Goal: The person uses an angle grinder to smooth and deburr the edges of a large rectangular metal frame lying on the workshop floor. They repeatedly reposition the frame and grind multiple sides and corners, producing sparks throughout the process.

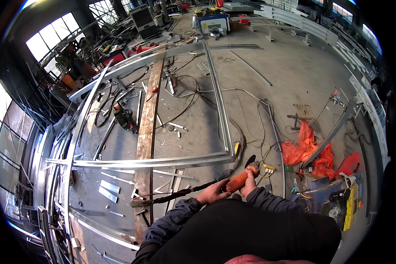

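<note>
Low in the head view, I hold an orange angle grinder (237, 181) in front of my body, its dark disc (250, 160) pointing away from me. My right hand (249, 185) is closed around the grinder's body. My left hand (212, 192) is closed at its rear end, fingers partly hidden. A dark wrapped cable (176, 195) runs leftward from by the left hand. Just beyond the grinder lies the near right corner of a large rectangular metal frame (185, 161); the disc appears apart from it.
A rusty plank (147, 127) runs beneath the frame. Metal offcuts (109, 189) and a dark power tool (125, 118) lie at left. To the right are orange-red plastic sheeting (306, 147), a yellow level-like bar (351, 207) and hoses. Long metal profiles (39, 154) are piled at far left.
</note>
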The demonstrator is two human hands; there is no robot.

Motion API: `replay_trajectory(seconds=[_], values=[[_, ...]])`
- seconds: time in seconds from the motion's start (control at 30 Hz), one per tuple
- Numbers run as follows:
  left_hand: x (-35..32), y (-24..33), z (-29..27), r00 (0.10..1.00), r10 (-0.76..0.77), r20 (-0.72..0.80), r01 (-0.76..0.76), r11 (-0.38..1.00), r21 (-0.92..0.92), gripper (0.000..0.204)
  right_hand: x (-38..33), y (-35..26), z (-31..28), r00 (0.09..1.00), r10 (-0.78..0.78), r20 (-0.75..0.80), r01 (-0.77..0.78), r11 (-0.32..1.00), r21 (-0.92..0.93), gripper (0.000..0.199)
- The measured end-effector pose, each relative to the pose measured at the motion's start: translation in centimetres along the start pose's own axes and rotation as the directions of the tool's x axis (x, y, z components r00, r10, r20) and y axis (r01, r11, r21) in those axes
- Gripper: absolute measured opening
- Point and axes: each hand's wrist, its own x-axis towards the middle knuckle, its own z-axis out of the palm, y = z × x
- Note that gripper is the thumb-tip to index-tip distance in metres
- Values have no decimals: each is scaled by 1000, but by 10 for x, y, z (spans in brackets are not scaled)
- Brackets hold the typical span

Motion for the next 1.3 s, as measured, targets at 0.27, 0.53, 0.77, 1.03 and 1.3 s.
replay_trajectory(seconds=[0.27,0.53,0.77,1.03,1.3], values=[[-21,22,-7,995,-89,-51,92,994,55,91,9,17,6,997,16,78,-17,1000,9,36],[-4,-4,7,973,-106,-207,119,992,50,92,1,-1,46,994,15,112,-11,999,-35,32],[58,15,40,924,-102,-368,80,994,-75,96,21,-69,58,967,52,248,6,974,-227,30],[120,61,109,856,-112,-505,36,987,-158,94,53,-169,26,938,218,271,-86,901,-426,38],[95,32,193,423,-329,-844,99,943,-318,71,95,-251,49,906,305,293,-48,762,-646,40]])
